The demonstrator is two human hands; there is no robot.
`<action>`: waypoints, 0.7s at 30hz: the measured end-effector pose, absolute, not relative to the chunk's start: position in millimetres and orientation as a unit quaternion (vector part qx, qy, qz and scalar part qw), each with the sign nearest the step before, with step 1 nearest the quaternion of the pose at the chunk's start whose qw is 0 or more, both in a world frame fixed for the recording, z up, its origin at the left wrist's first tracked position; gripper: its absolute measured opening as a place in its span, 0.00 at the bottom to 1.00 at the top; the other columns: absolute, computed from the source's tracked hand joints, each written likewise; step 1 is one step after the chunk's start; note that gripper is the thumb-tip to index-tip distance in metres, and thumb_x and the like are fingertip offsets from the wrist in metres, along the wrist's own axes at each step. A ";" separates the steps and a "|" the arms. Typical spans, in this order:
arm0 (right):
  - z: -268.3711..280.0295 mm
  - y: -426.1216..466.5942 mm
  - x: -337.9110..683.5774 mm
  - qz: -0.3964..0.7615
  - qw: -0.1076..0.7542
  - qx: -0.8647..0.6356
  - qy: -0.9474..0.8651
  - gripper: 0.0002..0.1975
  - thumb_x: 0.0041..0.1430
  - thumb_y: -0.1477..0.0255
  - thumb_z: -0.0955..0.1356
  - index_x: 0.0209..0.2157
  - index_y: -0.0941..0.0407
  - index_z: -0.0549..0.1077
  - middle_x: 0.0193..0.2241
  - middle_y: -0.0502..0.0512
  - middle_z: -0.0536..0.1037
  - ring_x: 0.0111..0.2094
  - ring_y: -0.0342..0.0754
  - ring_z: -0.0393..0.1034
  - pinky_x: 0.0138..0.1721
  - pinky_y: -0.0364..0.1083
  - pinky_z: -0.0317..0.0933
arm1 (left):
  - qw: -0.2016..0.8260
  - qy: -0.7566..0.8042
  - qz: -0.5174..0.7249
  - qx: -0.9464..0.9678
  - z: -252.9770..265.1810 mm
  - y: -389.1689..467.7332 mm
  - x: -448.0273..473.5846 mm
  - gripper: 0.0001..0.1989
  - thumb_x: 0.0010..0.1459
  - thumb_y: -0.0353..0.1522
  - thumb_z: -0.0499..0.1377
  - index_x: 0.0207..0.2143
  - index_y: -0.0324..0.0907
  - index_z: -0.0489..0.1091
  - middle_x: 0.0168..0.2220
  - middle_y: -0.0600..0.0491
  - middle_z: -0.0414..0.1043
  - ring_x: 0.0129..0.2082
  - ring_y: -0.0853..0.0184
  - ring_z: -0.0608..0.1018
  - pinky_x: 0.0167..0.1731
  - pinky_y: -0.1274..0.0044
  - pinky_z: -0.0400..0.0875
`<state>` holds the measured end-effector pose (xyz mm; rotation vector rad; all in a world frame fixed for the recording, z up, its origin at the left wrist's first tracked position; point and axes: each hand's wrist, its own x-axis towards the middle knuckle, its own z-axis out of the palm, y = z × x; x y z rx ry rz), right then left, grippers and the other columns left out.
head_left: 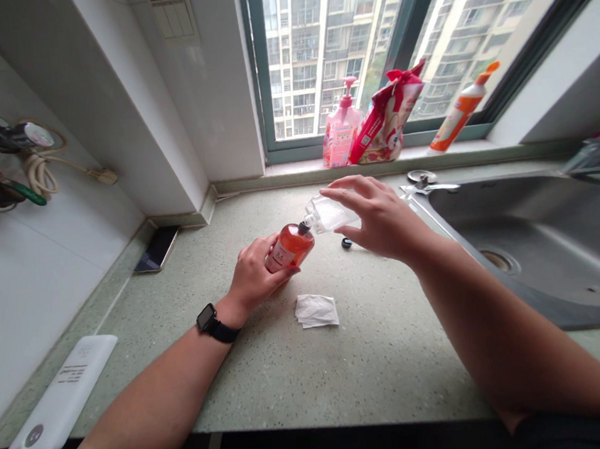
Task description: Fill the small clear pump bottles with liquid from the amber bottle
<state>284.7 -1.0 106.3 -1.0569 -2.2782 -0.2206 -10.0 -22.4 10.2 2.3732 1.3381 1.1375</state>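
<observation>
My left hand is wrapped round a bottle of orange-red liquid with a white label marked M. This bottle tilts to the right, and a dark piece shows at its neck. Between the fingers and thumb of my right hand lies a clear bottle, tipped on its side. Its open mouth points left and meets the neck of the orange-red bottle. A small black cap lies on the counter beneath my right hand. Nearer to me is a folded white tissue.
A steel sink with a faucet is on the right. On the windowsill stand a pink pump bottle, a red bag and an orange-white bottle. A phone and a white power bank lie left.
</observation>
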 end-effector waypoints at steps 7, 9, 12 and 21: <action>106.4 -0.4 284.5 -0.083 0.306 -0.396 -0.862 0.36 0.61 0.74 0.73 0.69 0.43 0.70 0.62 0.60 0.76 0.61 0.66 0.72 0.63 0.70 0.66 | 0.099 0.452 0.383 0.800 9.8 -21.5 -10.4 0.40 0.61 0.58 0.68 0.66 0.46 0.69 0.54 0.44 0.80 0.52 0.53 0.82 0.54 0.60 0.75; 106.2 -0.5 284.4 -0.083 0.309 -0.394 -0.862 0.35 0.61 0.74 0.73 0.69 0.44 0.71 0.62 0.61 0.76 0.61 0.66 0.72 0.63 0.70 0.66 | 0.100 0.451 0.384 0.800 9.3 -21.2 -10.5 0.41 0.60 0.58 0.68 0.67 0.45 0.69 0.54 0.44 0.80 0.51 0.53 0.82 0.54 0.60 0.75; 106.2 -0.9 284.0 -0.085 0.311 -0.394 -0.861 0.34 0.61 0.74 0.73 0.68 0.45 0.71 0.62 0.61 0.76 0.61 0.66 0.72 0.63 0.70 0.66 | 0.101 0.450 0.386 0.799 8.7 -21.2 -10.4 0.41 0.60 0.57 0.69 0.67 0.45 0.69 0.54 0.43 0.80 0.51 0.53 0.82 0.54 0.60 0.75; 106.3 -1.8 283.6 -0.090 0.311 -0.395 -0.860 0.35 0.61 0.74 0.72 0.69 0.43 0.70 0.62 0.61 0.76 0.61 0.66 0.72 0.63 0.70 0.65 | 0.102 0.450 0.385 0.799 10.5 -22.0 -10.4 0.40 0.61 0.58 0.68 0.67 0.46 0.69 0.54 0.43 0.80 0.51 0.53 0.82 0.54 0.59 0.75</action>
